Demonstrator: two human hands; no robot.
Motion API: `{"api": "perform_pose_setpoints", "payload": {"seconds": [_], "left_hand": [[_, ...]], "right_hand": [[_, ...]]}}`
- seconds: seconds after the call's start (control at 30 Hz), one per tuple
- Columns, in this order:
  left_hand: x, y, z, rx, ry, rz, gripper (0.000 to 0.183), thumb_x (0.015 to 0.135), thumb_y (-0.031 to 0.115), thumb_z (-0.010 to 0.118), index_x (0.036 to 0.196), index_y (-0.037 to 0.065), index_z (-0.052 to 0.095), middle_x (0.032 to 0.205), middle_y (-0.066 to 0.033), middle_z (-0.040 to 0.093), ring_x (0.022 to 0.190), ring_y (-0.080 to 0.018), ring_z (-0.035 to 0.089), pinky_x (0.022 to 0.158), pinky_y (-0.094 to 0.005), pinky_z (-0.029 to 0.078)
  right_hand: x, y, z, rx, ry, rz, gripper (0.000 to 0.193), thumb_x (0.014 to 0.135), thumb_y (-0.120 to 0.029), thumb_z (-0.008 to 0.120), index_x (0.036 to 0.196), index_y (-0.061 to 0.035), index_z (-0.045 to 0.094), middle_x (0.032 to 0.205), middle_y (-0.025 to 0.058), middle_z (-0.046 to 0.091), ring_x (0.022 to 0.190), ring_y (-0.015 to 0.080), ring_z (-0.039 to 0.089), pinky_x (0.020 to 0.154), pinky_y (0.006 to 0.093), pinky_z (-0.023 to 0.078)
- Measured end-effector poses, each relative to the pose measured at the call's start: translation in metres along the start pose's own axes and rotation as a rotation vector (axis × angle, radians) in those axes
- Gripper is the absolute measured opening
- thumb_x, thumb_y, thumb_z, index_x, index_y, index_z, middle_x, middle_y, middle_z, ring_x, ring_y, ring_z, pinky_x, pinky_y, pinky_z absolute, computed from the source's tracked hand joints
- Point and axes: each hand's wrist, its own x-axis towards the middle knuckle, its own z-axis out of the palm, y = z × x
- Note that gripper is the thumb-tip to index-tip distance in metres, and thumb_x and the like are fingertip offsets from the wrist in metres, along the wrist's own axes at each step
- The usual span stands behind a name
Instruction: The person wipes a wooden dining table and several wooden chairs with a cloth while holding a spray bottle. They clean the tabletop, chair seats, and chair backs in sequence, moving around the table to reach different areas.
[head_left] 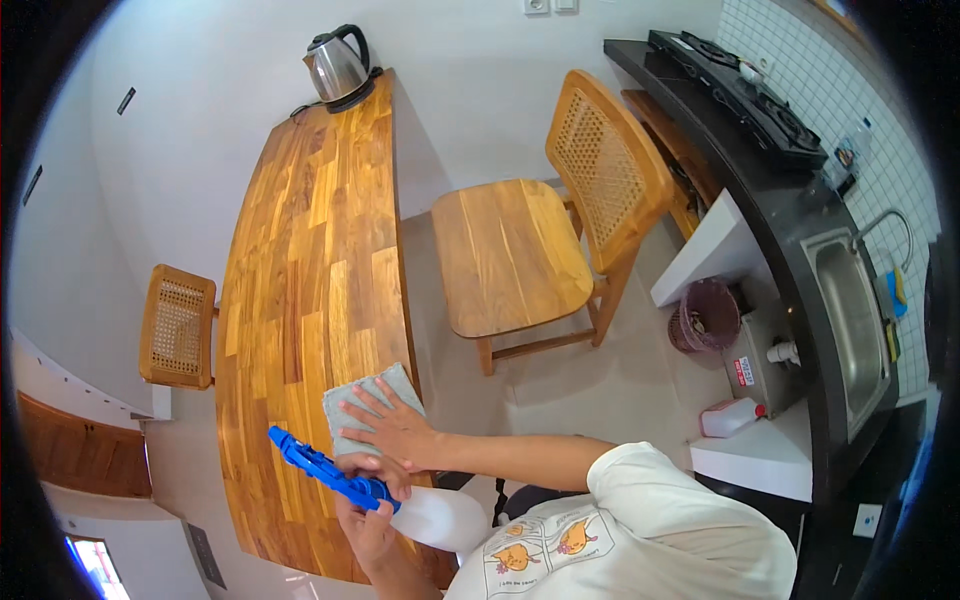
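Note:
My right hand (392, 425) lies flat with its fingers spread on a grey cloth (347, 398). The cloth rests on the wooden tabletop (300, 330), close to its right edge. Just below it, my left hand (368, 525) is wrapped round the neck of a spray bottle. The spray bottle (440, 518) has a white body and a blue trigger head, whose nozzle points up and left over the table. Its body tilts back toward my shirt. Part of the trigger is hidden behind my left fingers.
An electric kettle (338, 70) stands at the table's far end. One wooden chair (515, 255) is right of the table, another (178, 325) left. Along the right run a black counter with a stove (740, 100) and a sink (850, 330); below are a waste basket (705, 316) and a jug (730, 418).

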Motion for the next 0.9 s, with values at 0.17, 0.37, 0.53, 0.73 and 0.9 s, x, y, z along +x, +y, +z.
{"api": "perform_pose_setpoints", "payload": {"seconds": [0.17,0.37,0.53,0.73,0.9], "left_hand": [[0.053,-0.014,-0.009,0.001,0.149,0.068,0.049,0.076,0.033,0.064,0.104,0.006,0.034,0.065,-0.0047,0.045,0.06,-0.0152,0.045,0.074,-0.0358,0.04],[0.118,-0.015,-0.042,0.225,0.402,0.207,0.047,0.079,0.037,0.06,0.104,0.005,0.037,0.064,-0.0063,0.047,0.058,-0.0162,0.046,0.068,-0.0325,0.04],[0.163,-0.019,-0.071,0.403,0.561,0.267,0.043,0.083,0.035,0.058,0.106,0.002,0.044,0.075,-0.0068,0.048,0.067,-0.0156,0.048,0.069,-0.0309,0.042],[0.194,-0.024,-0.099,0.557,0.832,0.226,0.046,0.081,0.038,0.06,0.106,0.002,0.043,0.074,-0.0072,0.049,0.066,-0.0163,0.049,0.067,-0.031,0.043],[0.203,-0.013,-0.13,0.645,0.993,0.226,0.05,0.079,0.04,0.061,0.106,0.002,0.043,0.073,-0.0075,0.049,0.064,-0.0169,0.049,0.065,-0.0311,0.043]], "right_hand": [[0.039,0.055,-0.01,0.066,-0.01,-0.011,0.056,0.079,-0.05,0.049,0.129,-0.0234,0.044,0.143,0.0085,0.023,0.134,0.0312,0.011,0.106,0.054,0.002],[0.113,0.161,-0.03,-0.016,-0.022,-0.097,0.056,0.083,-0.055,0.042,0.13,-0.0243,0.043,0.142,0.007,0.027,0.133,0.0301,0.018,0.106,0.0529,0.005],[0.201,0.274,-0.049,-0.104,-0.077,-0.04,0.058,0.084,-0.059,0.032,0.131,-0.0259,0.041,0.143,0.0062,0.025,0.134,0.0306,0.015,0.107,0.0525,0.004],[0.295,0.44,-0.065,-0.37,0.035,0.097,0.058,0.084,-0.059,0.033,0.133,-0.0271,0.038,0.142,0.0078,0.028,0.132,0.0337,0.017,0.106,0.0514,0.008],[0.411,0.509,-0.083,-0.395,0.029,0.55,0.063,0.084,-0.061,0.029,0.137,-0.0277,0.03,0.146,0.006,0.017,0.135,0.0328,0.008,0.104,0.0575,0.002]]}}
